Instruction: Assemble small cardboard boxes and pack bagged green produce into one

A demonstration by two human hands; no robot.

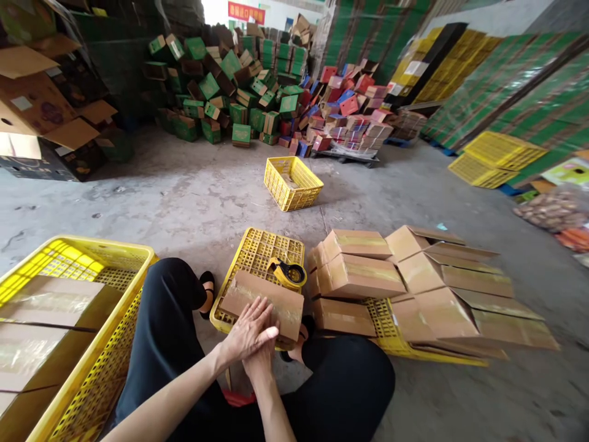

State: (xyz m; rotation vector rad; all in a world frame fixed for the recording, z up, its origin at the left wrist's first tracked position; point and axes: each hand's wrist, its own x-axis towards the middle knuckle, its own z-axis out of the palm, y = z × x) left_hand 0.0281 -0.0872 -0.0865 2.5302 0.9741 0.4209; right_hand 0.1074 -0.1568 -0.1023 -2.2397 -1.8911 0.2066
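A closed cardboard box (286, 306) with clear tape along its top lies on an upturned yellow crate (251, 245) between my knees. Flat on the box rests my left hand (248, 330), fingers stretched out. It crosses over my right hand (261, 362), which also lies against the box. The left hand covers most of the right hand's fingers; the little that shows of them looks flat. Behind the box, on the same crate, sits a yellow tape dispenser (289, 274) with a dark roll. Neither hand touches it.
At right, several cardboard boxes (365, 273) are stacked on a yellow crate (409, 351). A large yellow crate (138, 253) at left holds taped boxes (59, 301). A smaller yellow crate (294, 196) stands ahead on the floor, before piled green boxes (242, 134).
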